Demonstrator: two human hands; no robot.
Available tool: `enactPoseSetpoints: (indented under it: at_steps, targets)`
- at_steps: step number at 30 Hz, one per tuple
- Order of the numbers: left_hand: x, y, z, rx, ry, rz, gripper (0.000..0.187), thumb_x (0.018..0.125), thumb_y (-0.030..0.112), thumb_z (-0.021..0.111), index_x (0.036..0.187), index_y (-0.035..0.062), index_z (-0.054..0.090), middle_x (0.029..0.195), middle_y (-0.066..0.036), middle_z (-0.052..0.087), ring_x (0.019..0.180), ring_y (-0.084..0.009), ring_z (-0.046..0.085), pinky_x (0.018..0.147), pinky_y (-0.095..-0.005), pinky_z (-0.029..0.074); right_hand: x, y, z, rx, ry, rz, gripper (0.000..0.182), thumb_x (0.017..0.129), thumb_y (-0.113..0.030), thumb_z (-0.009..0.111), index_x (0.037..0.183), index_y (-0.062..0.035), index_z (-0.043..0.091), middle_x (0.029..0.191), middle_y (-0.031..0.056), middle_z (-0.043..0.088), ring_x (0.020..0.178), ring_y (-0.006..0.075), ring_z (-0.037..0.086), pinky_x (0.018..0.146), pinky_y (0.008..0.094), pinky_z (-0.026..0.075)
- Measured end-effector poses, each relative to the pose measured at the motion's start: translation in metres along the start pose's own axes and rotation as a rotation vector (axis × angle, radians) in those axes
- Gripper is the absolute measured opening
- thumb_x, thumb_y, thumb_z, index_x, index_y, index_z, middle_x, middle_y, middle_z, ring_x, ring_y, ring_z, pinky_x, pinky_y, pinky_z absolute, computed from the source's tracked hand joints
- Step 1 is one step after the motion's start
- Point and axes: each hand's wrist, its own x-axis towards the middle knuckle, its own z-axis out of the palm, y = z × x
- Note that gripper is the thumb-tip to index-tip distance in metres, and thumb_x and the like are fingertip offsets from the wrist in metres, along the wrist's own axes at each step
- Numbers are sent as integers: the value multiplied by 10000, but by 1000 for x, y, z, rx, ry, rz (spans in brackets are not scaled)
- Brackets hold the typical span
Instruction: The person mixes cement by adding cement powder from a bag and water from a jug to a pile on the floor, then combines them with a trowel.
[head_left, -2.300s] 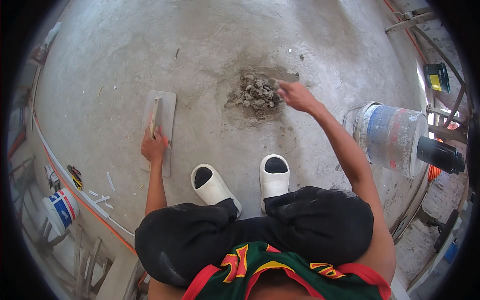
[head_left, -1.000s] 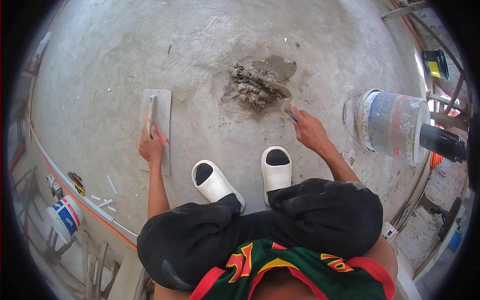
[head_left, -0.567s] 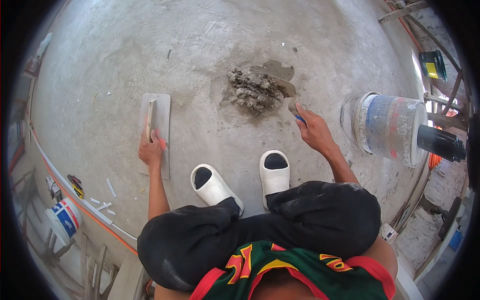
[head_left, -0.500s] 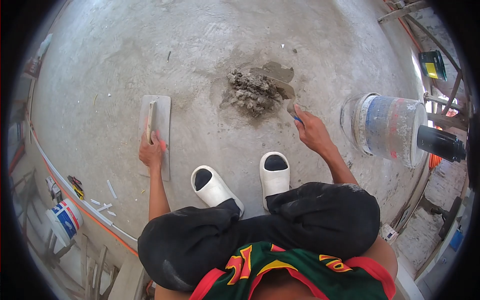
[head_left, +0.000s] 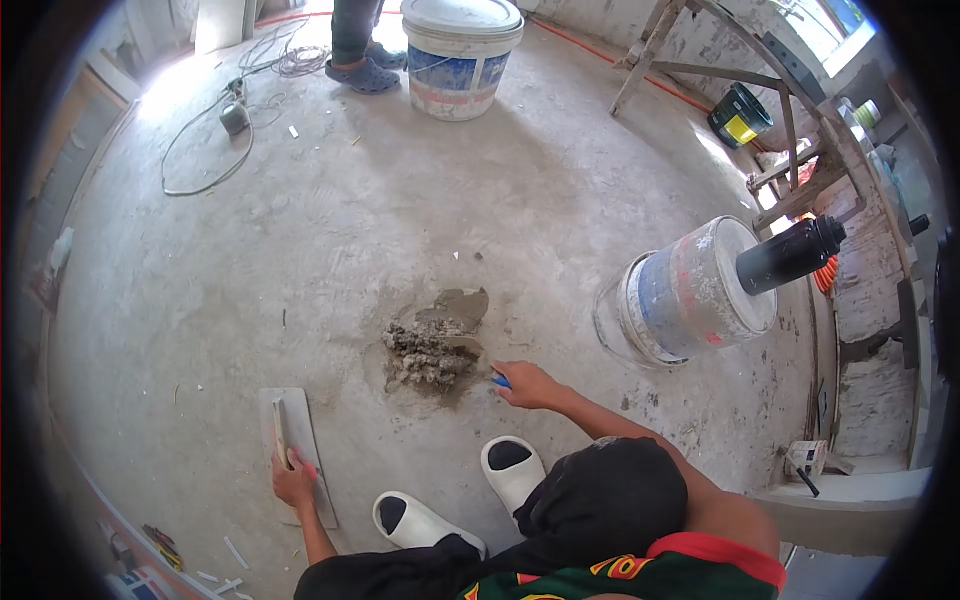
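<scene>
My left hand point(head_left: 294, 480) is closed round the handle of a flat rectangular float point(head_left: 305, 440), which lies on the floor at the lower left. Near the middle, my right hand point(head_left: 528, 385) grips the blue handle of a trowel point(head_left: 463, 343). The trowel's blade touches the upper right side of a rough pile of wet grey mortar point(head_left: 425, 362). Smoothed wet mortar point(head_left: 465, 305) spreads just behind the pile. Both hands are low over the concrete, the float left of the pile and the trowel at its right.
An upturned bucket point(head_left: 690, 290) with a black bottle point(head_left: 790, 257) on top stands at the right. At the back are a lidded bucket point(head_left: 455, 70), a person's leg and clog point(head_left: 365, 76), and a looped cable point(head_left: 205, 190). A wooden trestle point(head_left: 650, 60) stands back right.
The view has tilted up and shifted, bringing the lidded bucket, the person's feet and the cable into sight. Both hands keep their tools, the float at the left and the trowel at the pile.
</scene>
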Motion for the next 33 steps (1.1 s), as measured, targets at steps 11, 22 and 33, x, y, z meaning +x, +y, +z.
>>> enactPoseSetpoints:
  at_steps: [11,22,33]
  targets:
    - [4,-12,11,126,-22,-14,465,935,463,534,1245,125,608,995,-162,712,878,-386,676,744,-485,510,-7,-3,8,47,8,84,444,790,-237,673,1176,-36,586,951,233,668,929,427,640,784,526,512]
    - [9,-18,20,139,-20,5,514,938,501,512,1244,96,596,989,-174,708,856,-391,674,734,-492,506,-14,-2,17,94,-44,77,488,826,-244,653,1243,-17,540,975,254,659,938,441,629,798,531,499]
    - [12,-22,23,150,-38,17,502,941,496,511,1247,107,593,987,-155,708,864,-379,677,728,-491,507,-13,-2,25,156,122,90,333,779,-133,570,1073,23,560,930,263,646,939,443,623,798,543,490]
